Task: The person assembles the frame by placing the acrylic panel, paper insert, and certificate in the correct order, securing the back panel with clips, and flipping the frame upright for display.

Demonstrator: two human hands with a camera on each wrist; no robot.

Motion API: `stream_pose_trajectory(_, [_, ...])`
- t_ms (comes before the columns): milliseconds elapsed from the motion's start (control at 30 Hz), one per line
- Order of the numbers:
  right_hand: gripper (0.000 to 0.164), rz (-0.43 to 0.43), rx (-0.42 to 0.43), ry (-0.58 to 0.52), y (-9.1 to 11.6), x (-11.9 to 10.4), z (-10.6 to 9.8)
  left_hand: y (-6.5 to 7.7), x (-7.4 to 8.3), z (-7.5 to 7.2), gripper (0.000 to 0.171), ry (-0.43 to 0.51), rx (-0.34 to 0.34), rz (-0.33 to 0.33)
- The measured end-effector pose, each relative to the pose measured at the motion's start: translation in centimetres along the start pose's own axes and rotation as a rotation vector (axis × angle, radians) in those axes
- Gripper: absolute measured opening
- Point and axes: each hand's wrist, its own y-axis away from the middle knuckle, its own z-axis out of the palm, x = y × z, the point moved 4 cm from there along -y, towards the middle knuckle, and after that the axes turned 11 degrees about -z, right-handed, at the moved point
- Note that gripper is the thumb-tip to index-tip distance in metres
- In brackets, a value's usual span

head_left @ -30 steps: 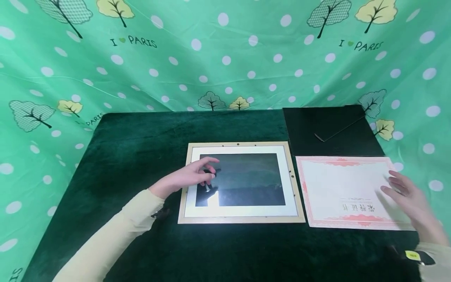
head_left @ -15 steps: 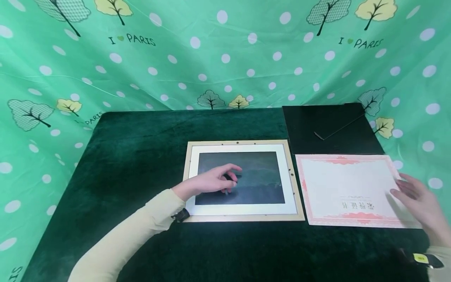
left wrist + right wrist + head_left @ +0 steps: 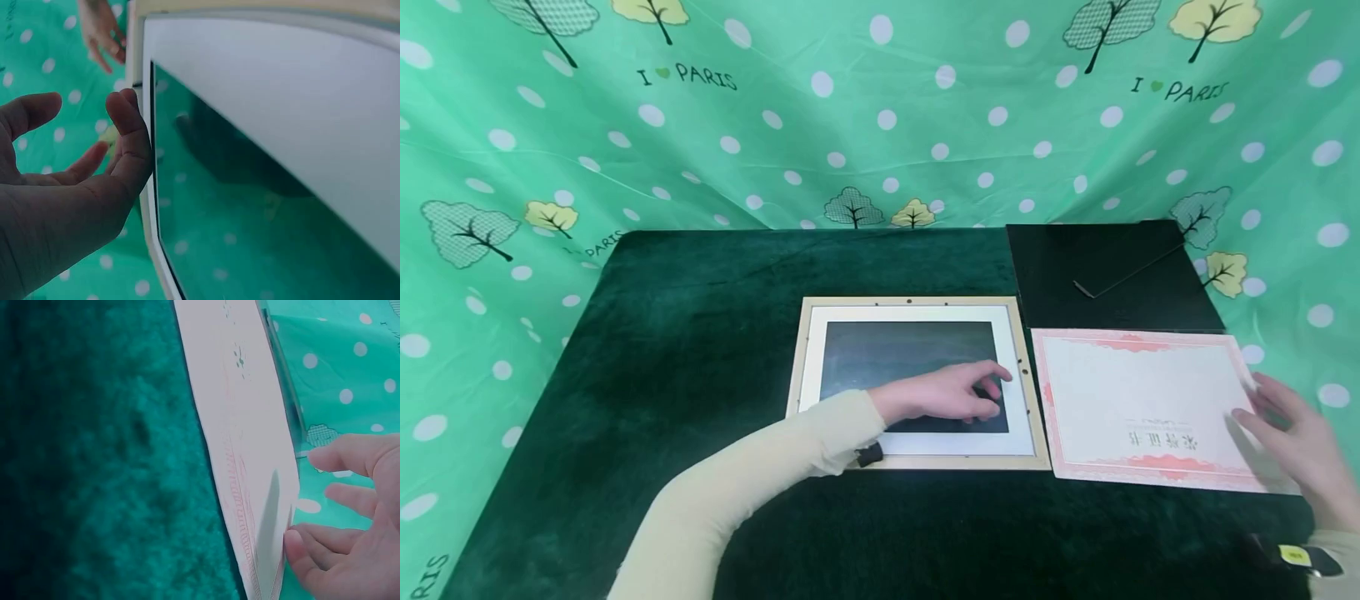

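A light wooden picture frame (image 3: 1037, 417) with a white mat and a glossy dark pane (image 3: 902, 350) lies flat on the table. My left hand (image 3: 955, 393) hovers over its right half, fingers loosely bent and holding nothing. In the left wrist view, that hand (image 3: 81, 200) overlaps the frame's border, and the pane mirrors it. A pink-bordered certificate (image 3: 1150, 383) lies to the right of the frame, its printed characters upside down. At the certificate's right edge is my right hand (image 3: 1300, 437), thumb over the paper. The right wrist view has a fingertip (image 3: 294, 547) right at the edge, the other fingers spread apart.
A flat black panel (image 3: 1105, 267) with a thin slanting line on it lies behind the certificate. Dark green velvet (image 3: 700, 333) covers the table. A green polka-dot curtain (image 3: 850, 117) hangs behind and at both sides.
My left hand has swept rightward across the frame, from its left side to its right. The right hand has shifted slightly right to the certificate's edge. Frame, certificate and panel stay put.
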Motion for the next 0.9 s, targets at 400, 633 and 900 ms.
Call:
stream_pose_trajectory(400, [0.080, 0.034, -0.026, 0.048, -0.5, 0.3, 0.2, -3.7, 4.3, 3.0, 0.055, 0.049, -0.001, -0.005])
stream_pose_trajectory(633, [0.092, 0.055, -0.037, 0.065, -0.8, -0.1, 0.9, -5.0, 4.9, 4.0, 0.065, 0.168, -0.088, -0.084])
stream_pose_trajectory(900, [0.102, 0.016, -0.065, 0.170, -0.7, -0.7, 1.4, -5.7, 4.4, 4.9, 0.072, 0.144, -0.081, -0.128])
